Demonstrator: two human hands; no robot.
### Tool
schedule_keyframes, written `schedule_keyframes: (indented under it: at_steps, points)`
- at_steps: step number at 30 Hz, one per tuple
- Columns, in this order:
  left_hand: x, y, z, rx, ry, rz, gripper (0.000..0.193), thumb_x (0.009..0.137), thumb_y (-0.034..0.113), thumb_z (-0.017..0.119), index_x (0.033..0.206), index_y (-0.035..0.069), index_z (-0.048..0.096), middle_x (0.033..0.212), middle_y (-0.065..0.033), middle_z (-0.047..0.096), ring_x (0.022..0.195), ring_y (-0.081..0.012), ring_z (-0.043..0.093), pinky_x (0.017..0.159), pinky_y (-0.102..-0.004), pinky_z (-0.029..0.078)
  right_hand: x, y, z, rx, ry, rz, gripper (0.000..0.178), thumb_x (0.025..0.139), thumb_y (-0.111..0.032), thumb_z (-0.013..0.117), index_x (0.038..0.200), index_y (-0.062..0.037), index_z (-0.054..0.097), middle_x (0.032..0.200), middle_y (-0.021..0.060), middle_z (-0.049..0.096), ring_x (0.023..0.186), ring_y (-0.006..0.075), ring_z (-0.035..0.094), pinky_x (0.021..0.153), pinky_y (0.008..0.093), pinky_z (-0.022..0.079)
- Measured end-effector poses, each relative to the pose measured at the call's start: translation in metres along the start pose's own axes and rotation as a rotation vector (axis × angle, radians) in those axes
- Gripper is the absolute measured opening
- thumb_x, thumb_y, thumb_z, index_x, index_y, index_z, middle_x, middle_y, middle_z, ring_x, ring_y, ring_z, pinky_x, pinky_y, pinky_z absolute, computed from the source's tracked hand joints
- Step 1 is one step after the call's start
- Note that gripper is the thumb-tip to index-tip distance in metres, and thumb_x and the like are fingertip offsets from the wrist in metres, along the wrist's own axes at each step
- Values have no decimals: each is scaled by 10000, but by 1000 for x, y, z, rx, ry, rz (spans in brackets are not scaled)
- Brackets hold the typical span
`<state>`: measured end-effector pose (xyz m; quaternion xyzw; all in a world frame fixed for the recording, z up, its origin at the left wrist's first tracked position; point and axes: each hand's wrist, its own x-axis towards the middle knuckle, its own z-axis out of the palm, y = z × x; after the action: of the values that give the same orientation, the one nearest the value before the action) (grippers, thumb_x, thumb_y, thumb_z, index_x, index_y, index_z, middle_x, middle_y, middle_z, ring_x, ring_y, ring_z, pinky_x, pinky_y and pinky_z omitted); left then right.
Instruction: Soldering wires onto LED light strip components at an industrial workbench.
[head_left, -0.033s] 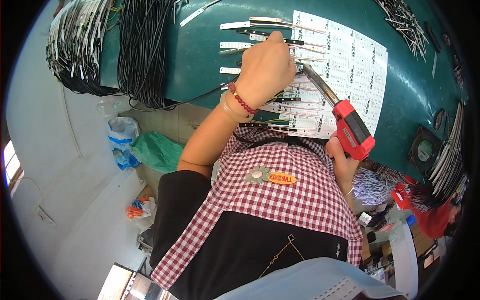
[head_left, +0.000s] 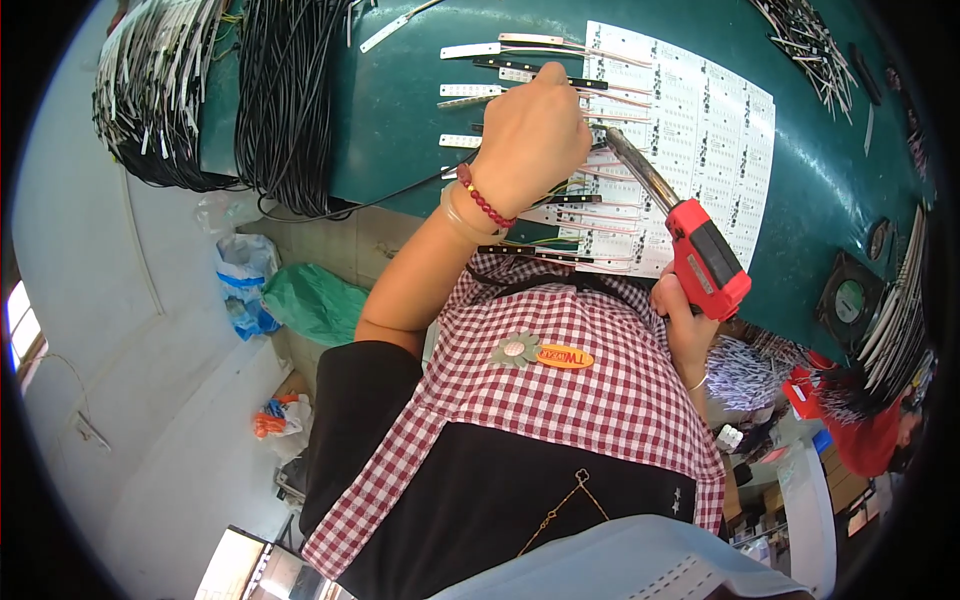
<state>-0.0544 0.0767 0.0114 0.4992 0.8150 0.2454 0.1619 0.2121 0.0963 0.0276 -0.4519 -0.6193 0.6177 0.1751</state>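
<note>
My left hand is closed over the left edge of a white circuit board panel, back of the hand upward. A black cable runs from the left into its grip; the fingertips are mostly hidden. My right hand is wrapped round the handle of a red and black soldering iron. The iron's tip meets the panel just right of my left fingers. Along the panel's left edge lie several small black and white LED strips with thin wires reaching onto the panel.
A thick bundle of black cables and a pile of white-ended wires hang over the green table at left. More wire leads lie far right. A dark round spool stands near the right edge. Plastic bags sit below left.
</note>
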Motion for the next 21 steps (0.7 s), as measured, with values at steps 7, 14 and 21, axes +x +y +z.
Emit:
schedule_keyframes:
  at_steps: [7, 14, 21]
  points:
    - [-3, 4, -1, -14, 2, -4, 122, 713, 84, 609, 638, -4, 571, 810, -121, 555, 663, -319, 578, 601, -384, 473, -1, -13, 0, 148, 20, 77, 342, 859, -32, 548, 1174, 73, 463, 637, 21, 476, 511, 84, 412, 516, 244, 365]
    - [-10, 1, 7, -145, 86, 16, 104, 715, 37, 626, 691, -41, 561, 874, -122, 529, 672, -318, 576, 619, -378, 477, 2, -15, -1, 164, 8, 99, 296, 860, -41, 547, 1125, 70, 480, 634, 24, 470, 510, 83, 413, 508, 244, 363]
    - [-13, 3, 8, -139, 148, -3, 107, 718, 44, 633, 713, -35, 561, 920, -98, 530, 680, -298, 587, 605, -370, 484, 5, -20, -1, 139, -19, 96, 225, 861, -50, 550, 1050, 58, 493, 629, 29, 473, 498, 85, 422, 495, 246, 371]
